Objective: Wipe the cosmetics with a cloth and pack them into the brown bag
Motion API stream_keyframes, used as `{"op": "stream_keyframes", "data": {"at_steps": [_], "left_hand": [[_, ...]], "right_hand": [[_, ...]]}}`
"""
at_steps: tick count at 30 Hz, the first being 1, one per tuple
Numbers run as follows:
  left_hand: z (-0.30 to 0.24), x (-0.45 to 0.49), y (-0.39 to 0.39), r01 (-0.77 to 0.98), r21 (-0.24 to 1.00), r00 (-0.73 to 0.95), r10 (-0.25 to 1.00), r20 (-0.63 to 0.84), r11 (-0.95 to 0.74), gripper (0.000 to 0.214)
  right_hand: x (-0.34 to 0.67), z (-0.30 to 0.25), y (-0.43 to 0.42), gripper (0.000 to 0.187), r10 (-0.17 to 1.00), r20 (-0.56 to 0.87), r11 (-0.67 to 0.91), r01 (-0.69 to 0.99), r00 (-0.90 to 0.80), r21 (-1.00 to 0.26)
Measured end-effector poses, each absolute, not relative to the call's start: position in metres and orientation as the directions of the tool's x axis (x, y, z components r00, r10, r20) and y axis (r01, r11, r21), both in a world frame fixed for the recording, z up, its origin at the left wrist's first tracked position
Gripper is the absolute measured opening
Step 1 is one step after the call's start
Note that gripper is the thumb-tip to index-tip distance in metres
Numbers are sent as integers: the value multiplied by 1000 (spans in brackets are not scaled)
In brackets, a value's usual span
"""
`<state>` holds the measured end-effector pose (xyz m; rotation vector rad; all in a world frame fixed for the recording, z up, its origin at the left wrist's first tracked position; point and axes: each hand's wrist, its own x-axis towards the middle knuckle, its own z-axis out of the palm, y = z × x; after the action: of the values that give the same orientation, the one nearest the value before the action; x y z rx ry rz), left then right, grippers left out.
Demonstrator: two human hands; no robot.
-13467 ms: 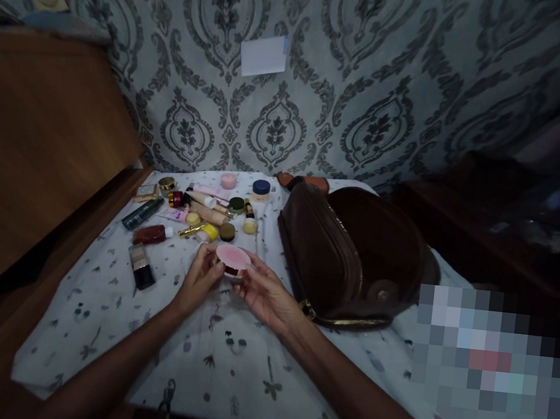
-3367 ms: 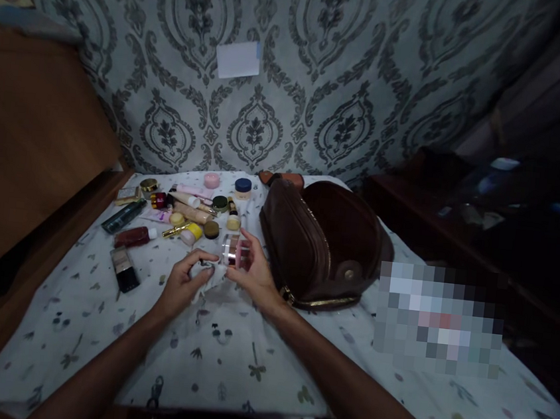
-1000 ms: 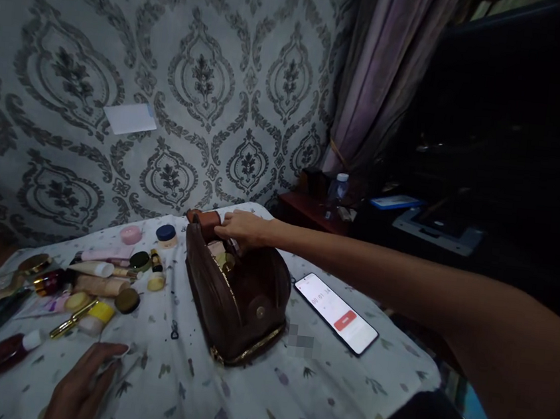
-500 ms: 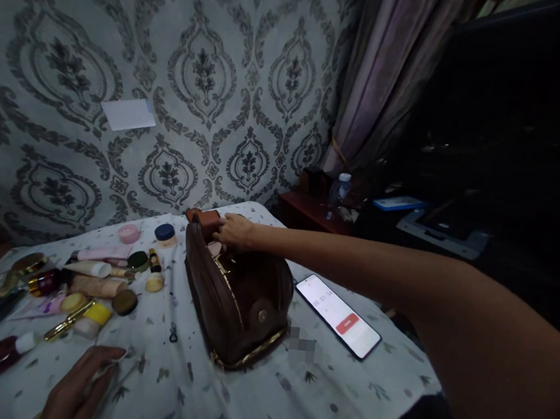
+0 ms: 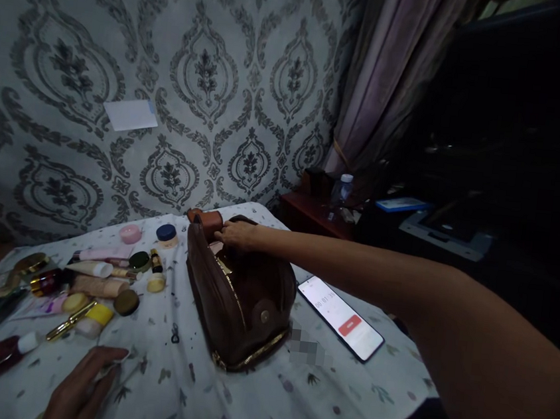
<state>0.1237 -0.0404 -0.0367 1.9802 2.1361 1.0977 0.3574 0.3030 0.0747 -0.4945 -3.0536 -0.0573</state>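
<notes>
Bag [image 5: 244,306] sits centre frame on cloth [image 5: 289,404]. My right hand [image 5: 237,235] is at its top opening, fingers curled inward; grip not discernible. My left hand [image 5: 81,385], lower left, lies flat, fingers relaxed.

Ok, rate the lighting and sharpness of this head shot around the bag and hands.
Head view: dim overall, the far right nearly black; the brown bag and right hand read fairly sharp; the left hand is shadowed at the bottom edge; the phone screen glows bright; a pixelated patch sits beside the bag.
</notes>
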Motion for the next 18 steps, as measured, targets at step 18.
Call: {"op": "stream_keyframes", "data": {"at_steps": [18], "left_hand": [[-41,117,-41,885,457,-138,887,441,-89,31]], "right_hand": [[365,78,247,25,69,-94,975,47,-993,217]]}}
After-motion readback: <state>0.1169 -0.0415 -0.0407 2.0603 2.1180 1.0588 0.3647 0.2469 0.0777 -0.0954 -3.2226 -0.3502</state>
